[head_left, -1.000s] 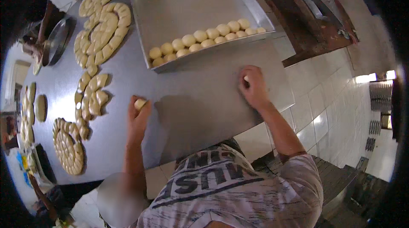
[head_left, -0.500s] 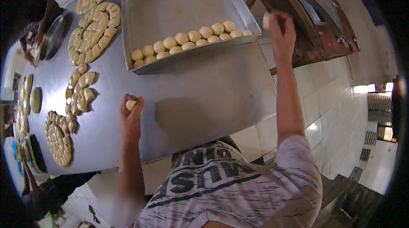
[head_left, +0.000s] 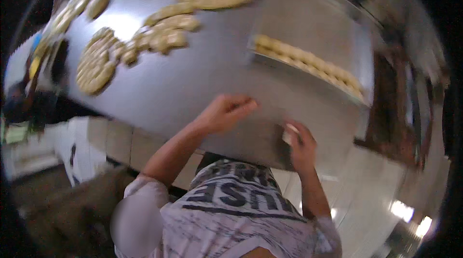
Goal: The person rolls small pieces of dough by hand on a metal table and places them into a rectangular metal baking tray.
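Observation:
Over the near part of the metal table (head_left: 212, 70), my left hand (head_left: 229, 112) is closed, its fingers pressed together. Whatever may be inside it is hidden. My right hand (head_left: 303, 144), just to its right and close to the table's front edge, curls around a small pale piece of dough (head_left: 288, 136). A shallow metal tray (head_left: 313, 5) lies beyond both hands, at the right. Rows of round dough balls (head_left: 308, 62) line its near side, smeared by motion.
Far off on the table lies a large coil of cut dough (head_left: 217, 0). Loose dough pieces (head_left: 166, 36) and a round cluster of pieces (head_left: 96, 65) are at the left. A dark wooden stand (head_left: 393, 118) is beside the tray, above a tiled floor (head_left: 371, 166).
The view has swung, so the tray appears farther right. My right hand has come back from beyond the tray's right side to the near table edge. My left hand has moved right, toward it.

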Demonstrator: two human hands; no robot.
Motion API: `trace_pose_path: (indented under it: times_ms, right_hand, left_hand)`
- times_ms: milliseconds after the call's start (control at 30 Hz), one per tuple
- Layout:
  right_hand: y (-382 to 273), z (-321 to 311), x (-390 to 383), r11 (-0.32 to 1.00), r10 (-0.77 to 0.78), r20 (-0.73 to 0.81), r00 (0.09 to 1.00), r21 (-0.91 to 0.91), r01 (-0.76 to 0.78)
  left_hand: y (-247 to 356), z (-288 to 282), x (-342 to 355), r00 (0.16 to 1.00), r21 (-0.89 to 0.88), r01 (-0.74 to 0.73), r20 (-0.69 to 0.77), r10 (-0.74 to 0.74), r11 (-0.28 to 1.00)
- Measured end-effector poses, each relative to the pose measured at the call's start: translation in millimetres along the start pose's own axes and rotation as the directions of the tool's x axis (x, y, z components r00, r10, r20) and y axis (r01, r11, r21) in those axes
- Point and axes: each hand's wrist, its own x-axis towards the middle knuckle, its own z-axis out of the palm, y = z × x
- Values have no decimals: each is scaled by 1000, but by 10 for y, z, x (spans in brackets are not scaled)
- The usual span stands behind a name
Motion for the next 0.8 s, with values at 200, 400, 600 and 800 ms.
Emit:
trace_pose_path:
  times_ms: [200,400,600,800]
  right_hand:
    - [526,-2,361,549,-211,-250,945,-830,-97]
    - [914,42,-167,730,-167,-190,968,-684,-8]
    - [1201,-653,732,606,-74,-666,743,-621,-497]
    - [1003,-643,78,756,-257,-381,888,-651,-60]
  left_hand:
    - [-534,-2271,-24,277,670,493,-726,630,555]
    - [-470,-2737,433,414,601,706,-780,470,375]
    - [-705,-3302,777,593,690,684,-716,369,237]
    - [-498,-2687,-41,682,574,425,-712,169,700]
